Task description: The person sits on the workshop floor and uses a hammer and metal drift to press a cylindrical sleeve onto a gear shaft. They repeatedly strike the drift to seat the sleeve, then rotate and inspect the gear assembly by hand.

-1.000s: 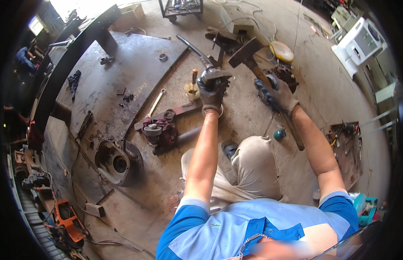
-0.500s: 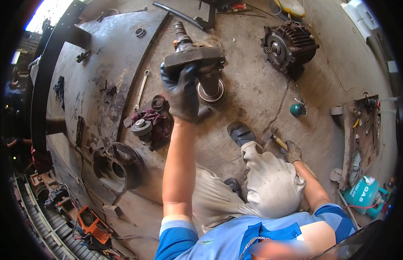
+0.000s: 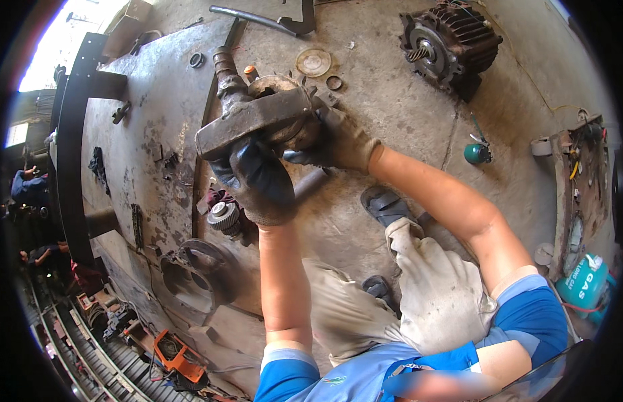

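A heavy dark metal casting (image 3: 258,120) with a thick flat block and a ridged stub is held up off the floor, tilted to the left. My gloved left hand (image 3: 258,177) grips the block from below, its fingers bent around the lower edge. My gloved right hand (image 3: 341,137) is closed on the casting's right end, with its fingertips partly hidden behind the metal. Below the hands, a grey cylindrical piece (image 3: 313,184) shows partly. A toothed gear (image 3: 224,218) stands by a dark red rag (image 3: 216,196), left of my left wrist.
An electric motor (image 3: 452,47) sits at the far right. A round housing (image 3: 191,278) lies at left by a steel plate (image 3: 164,114). A round disc (image 3: 313,62), a small ring (image 3: 334,82) and an orange handle (image 3: 251,72) lie beyond the casting. A teal gas cylinder (image 3: 583,285) stands at right.
My right hand has left the hammer at the right and come up onto the casting. The left hand has brought the casting leftward and nearer, turning it.
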`<state>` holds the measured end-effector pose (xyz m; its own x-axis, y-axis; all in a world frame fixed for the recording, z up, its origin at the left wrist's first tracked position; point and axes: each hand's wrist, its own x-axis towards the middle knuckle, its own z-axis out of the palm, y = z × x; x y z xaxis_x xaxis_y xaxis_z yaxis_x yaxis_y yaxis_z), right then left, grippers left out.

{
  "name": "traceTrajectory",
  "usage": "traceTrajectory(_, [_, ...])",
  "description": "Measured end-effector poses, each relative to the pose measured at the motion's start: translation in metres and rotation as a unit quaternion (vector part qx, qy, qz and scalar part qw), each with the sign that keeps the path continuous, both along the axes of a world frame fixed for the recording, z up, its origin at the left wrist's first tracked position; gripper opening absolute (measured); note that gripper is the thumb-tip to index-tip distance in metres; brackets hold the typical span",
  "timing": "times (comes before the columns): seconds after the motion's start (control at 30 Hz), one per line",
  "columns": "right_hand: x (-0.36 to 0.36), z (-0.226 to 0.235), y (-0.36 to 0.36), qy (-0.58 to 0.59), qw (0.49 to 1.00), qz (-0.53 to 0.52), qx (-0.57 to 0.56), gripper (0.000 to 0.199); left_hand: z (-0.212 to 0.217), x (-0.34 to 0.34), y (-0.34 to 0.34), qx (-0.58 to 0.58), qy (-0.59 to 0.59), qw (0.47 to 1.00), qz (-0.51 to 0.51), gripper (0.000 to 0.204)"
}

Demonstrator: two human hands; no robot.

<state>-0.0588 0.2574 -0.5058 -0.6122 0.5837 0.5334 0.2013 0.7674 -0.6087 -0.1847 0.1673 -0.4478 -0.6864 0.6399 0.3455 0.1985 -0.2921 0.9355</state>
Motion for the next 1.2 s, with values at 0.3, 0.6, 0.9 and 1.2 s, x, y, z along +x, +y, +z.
traceTrajectory(0.3, [-0.008,0.023,0.007,-0.02,0.983,0.097,-0.155,0.074,0.048,-0.001,0.003,0.074,-0.217,0.97,-0.085,0.034])
traceTrajectory(0.6, [0.038,0.127,0.013,-0.042,0.978,-0.022,0.203,0.066,0.139,0.038,0.018,-0.015,0.254,0.966,0.036,0.034])
traceTrajectory(0.9, [0.157,0.074,-0.029,-0.071,0.968,-0.175,-0.168,0.073,0.081,0.113,0.043,0.045,-0.365,0.892,-0.261,0.038])
traceTrajectory(1.2, [0.308,-0.022,-0.098,-0.314,0.863,-0.18,-0.353,0.034,-0.148,0.172,0.015,-0.248,-0.257,0.894,-0.27,0.013])
